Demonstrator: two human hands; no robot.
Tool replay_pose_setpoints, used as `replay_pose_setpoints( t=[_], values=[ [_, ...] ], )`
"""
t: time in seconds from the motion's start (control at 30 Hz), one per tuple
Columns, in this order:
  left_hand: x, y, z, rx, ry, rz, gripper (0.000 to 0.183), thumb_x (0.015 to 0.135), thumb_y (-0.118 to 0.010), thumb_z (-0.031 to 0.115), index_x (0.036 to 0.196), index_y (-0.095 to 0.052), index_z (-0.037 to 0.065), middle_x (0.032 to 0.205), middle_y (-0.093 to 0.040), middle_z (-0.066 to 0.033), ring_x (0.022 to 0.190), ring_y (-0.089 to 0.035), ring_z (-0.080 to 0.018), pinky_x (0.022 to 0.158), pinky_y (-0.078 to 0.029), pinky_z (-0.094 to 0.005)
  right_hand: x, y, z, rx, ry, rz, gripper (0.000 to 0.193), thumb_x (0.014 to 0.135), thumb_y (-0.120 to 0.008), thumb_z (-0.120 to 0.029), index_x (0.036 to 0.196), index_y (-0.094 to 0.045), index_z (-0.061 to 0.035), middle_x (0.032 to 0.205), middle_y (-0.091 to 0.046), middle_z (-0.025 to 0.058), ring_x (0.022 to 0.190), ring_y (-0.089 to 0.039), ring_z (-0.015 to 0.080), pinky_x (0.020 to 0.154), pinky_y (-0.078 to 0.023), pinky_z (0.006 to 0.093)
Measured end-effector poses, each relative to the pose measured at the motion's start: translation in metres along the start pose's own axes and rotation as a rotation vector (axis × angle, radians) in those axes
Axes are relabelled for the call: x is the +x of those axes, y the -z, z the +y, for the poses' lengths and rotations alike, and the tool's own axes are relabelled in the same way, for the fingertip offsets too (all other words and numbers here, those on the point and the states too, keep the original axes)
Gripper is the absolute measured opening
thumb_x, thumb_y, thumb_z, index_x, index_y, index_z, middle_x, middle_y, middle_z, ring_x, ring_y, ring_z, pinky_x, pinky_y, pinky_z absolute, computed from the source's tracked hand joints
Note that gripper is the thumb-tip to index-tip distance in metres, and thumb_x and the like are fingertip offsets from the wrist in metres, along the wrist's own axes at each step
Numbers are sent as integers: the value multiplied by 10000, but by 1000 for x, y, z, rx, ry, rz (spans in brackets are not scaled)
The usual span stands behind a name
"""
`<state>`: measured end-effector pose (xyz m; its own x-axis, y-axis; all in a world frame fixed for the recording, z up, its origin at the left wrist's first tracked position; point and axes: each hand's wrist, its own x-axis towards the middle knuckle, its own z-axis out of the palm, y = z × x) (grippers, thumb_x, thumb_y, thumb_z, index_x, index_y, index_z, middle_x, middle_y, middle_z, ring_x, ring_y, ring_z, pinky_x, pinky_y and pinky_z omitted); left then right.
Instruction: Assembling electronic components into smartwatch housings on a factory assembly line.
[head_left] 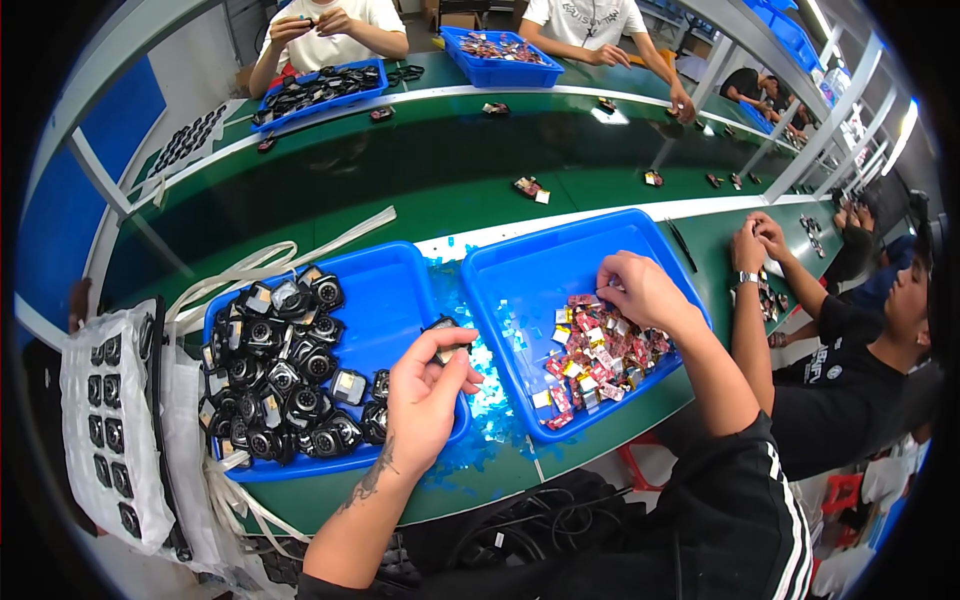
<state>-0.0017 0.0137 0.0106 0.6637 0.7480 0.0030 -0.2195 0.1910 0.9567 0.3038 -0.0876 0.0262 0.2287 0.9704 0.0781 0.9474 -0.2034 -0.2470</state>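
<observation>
Between the two blue trays, my left hand (428, 385) is closed round a small black watch case (446, 330), mostly covered by the fingers. My right hand (645, 292) is over the right-hand blue tray (490, 300), at the far edge of a heap of small red, white and yellow electronic parts (590, 360). Its fingers are bent together, and what they pinch, if anything, is hidden. In the left-hand blue tray (405, 270) lies a pile of black watch cases (285, 375), many with a round sensor face showing.
White straps (280, 255) lie behind the left tray. A padded sheet of black cases (110, 400) stands farther left. Blue flakes (485, 385) are scattered between the trays. Across the green belt (400, 150), people work at more blue trays (500, 70); a co-worker (830, 350) sits close on my right.
</observation>
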Motion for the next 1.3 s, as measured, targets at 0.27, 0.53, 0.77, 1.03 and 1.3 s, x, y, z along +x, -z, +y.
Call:
replay_pose_setpoints(
  t=[0.27, 0.53, 0.77, 1.03, 1.3],
  values=[
    [-1, 1, -6, 15, -15, -24, 209, 966, -550, 87, 1139, -599, -20, 903, -630, -55, 784, -623, -103, 706, -506, -241, 3, 5, -7, 157, -69, 32, 173, 769, -646, 15, 941, -647, 4, 809, -655, 133, 744, -649, 279, 701, -516, 375],
    [-5, 1, -4, 39, -49, 17, 232, 953, -574, 86, 1156, -611, -21, 998, -620, -70, 786, -619, -104, 701, -510, -241, -7, 28, -40, 823, -133, 458, 53, 853, -660, 12, 896, -630, 6, 806, -616, -8, 694, -579, 53, 640, -476, 203],
    [-5, -4, -6, 279, -280, -42, 330, 792, -774, 66, 1110, -690, 44, 1032, -559, -65, 806, -574, -76, 677, -479, -209, -13, 7, -126, 1293, 8, -40, 108, 851, -698, -12, 893, -599, -14, 808, -621, -3, 722, -577, 31, 654, -466, 183],
    [-6, -3, -4, 355, -302, -6, 118, 811, -744, 53, 915, -714, 7, 937, -597, -60, 679, -552, -57, 601, -468, -206, -8, -13, -142, 1307, 22, -39, 79, 864, -685, -31, 901, -624, 2, 820, -646, 19, 735, -601, 58, 645, -486, 204],
    [-5, 0, -6, 411, -271, 19, 100, 821, -714, 22, 909, -691, -18, 936, -595, -69, 647, -545, -57, 579, -459, -208, -10, -16, -147, 878, 141, 134, 83, 796, -715, 0, 839, -644, -2, 797, -635, 59, 737, -633, 114, 612, -496, 215]
  ],
)
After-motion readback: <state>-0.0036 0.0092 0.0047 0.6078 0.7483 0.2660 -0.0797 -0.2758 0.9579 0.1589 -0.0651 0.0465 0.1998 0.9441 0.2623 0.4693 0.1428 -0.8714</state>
